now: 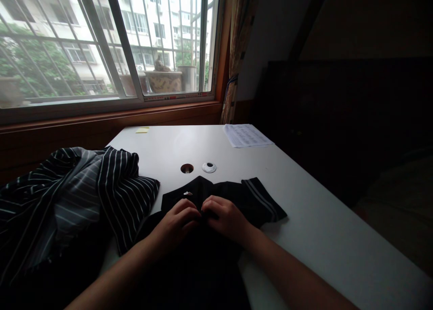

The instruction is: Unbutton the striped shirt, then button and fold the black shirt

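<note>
A black short-sleeved shirt (237, 191) lies on the white table (304, 224) in front of me, its collar end toward the window. Grey stripes run along the hem of its right-hand sleeve (265, 202). At the upper front of the shirt, my left hand (181, 219) and my right hand (226, 217) meet with their fingertips almost touching. Both have curled fingers pinching the dark cloth. Just beyond the left fingers shows a small white label (187, 193). Darkness hides the exact bit of cloth between the fingertips and the lower part of the shirt.
A heap of black-and-white striped cloth (125, 184) lies on the left. Beyond the shirt are a round cable hole (187, 168) and a white round cover (209, 167). Printed papers (246, 135) and a yellow note (142, 129) lie near the far edge, below the barred window (162, 39).
</note>
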Available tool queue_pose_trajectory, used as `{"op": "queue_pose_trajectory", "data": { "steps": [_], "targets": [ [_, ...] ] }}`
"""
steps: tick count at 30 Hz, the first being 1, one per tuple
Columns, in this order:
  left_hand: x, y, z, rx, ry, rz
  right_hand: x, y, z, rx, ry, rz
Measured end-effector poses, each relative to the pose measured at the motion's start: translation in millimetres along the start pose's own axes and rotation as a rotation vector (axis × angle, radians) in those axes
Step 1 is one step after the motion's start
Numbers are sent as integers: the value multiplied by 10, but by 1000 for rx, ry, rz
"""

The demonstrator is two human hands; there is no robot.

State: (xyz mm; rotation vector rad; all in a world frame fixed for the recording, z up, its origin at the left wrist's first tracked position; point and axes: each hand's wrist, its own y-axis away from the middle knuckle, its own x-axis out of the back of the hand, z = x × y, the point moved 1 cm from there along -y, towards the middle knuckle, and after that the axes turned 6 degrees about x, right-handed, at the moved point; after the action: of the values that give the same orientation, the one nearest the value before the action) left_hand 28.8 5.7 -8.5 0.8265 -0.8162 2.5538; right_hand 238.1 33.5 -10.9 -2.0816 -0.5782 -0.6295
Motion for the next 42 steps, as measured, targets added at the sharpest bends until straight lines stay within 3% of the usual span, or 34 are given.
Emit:
{"op": "queue_pose_trajectory", "data": {
  "steps": [9, 13, 19, 42],
  "targets": [
    [2, 17, 2, -132, -164, 52, 3, -14, -43, 76, -5, 74],
    [33, 61, 22, -169, -152, 138, 24, -33, -116, 135, -28, 157],
    [45, 96, 44, -252, -183, 239, 49, -55, -233, 187, 45, 185],
    [25, 93, 93, -197, -121, 367, 99, -71, -359, 347, 396, 107]
  ]
}}
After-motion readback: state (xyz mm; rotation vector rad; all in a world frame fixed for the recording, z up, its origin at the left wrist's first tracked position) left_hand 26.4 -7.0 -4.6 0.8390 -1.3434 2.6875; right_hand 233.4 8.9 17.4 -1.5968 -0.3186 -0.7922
